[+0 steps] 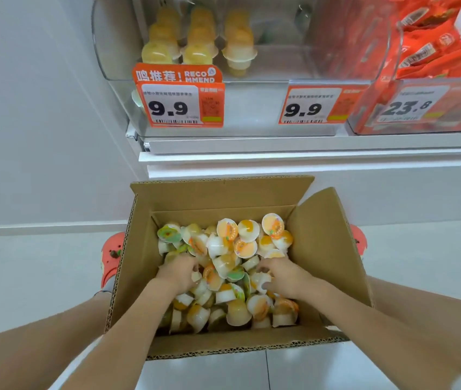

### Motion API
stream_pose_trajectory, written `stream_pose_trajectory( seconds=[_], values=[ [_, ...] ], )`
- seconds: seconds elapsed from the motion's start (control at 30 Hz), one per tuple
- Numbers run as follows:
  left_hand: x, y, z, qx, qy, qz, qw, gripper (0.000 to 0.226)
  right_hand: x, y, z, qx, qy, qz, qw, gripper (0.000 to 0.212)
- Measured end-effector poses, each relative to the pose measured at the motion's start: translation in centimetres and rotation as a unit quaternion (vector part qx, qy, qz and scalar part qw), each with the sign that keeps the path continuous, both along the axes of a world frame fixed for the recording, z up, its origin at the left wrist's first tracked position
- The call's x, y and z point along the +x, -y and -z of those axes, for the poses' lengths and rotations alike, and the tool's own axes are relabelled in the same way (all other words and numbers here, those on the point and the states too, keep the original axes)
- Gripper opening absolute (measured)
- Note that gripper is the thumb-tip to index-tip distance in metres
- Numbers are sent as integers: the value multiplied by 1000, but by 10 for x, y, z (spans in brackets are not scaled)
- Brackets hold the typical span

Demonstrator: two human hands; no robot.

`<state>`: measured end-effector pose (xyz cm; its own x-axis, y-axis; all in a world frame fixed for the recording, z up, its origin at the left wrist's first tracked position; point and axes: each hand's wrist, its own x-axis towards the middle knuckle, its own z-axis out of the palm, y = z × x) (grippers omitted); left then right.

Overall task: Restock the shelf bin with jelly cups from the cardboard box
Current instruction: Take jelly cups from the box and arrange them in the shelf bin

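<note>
An open cardboard box (139,249) stands on the floor below the shelf, filled with several small jelly cups (240,243) with orange, yellow and green lids. Both my hands are down in the pile. My left hand (178,270) has its fingers curled around cups at the left middle. My right hand (280,274) grips cups at the right middle, thumb over a white cup. Above, a clear shelf bin (280,68) holds three short stacks of yellow jelly cups (198,43) along its left side; its right part holds none.
Orange price tags (181,104) reading 9.9 hang on the bin's front. A neighbouring bin with red snack packets (434,46) sits to the right. My feet in coral clogs (111,257) flank the box on the pale tiled floor. A white wall stands at left.
</note>
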<state>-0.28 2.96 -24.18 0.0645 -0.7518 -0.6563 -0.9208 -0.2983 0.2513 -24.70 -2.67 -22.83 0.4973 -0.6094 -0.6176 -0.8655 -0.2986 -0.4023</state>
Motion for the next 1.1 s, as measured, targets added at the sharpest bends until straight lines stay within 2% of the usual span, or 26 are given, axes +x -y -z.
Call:
stream_pose_trajectory(
  seconds=[0.1,0.23,0.43,0.6,0.77,0.93,1.03,1.1],
  values=[
    [-1,-1,19,-29,7,-15,999,39,14,-3,28,13,-35,-35,999,40],
    [-1,1,38,-49,-20,-26,998,36,35,-10,62,-21,-85,-84,993,22],
    [-10,7,51,-90,-50,-52,993,14,65,-21,80,-112,-160,-42,980,26],
    [-21,-5,63,-87,-83,-83,989,8,69,-27,91,-154,-135,19,979,36],
    [-27,-15,67,-82,-111,-96,986,10,70,-43,97,-205,-135,54,968,21],
    [-24,-19,65,-58,-125,-92,986,18,67,-36,95,-177,-125,37,976,19],
    [-20,-16,62,-61,-147,-106,981,16,62,-35,84,-176,-72,96,977,13],
    [-20,-14,60,-63,-172,-120,976,20,53,-33,76,-165,12,161,973,8]
  ],
)
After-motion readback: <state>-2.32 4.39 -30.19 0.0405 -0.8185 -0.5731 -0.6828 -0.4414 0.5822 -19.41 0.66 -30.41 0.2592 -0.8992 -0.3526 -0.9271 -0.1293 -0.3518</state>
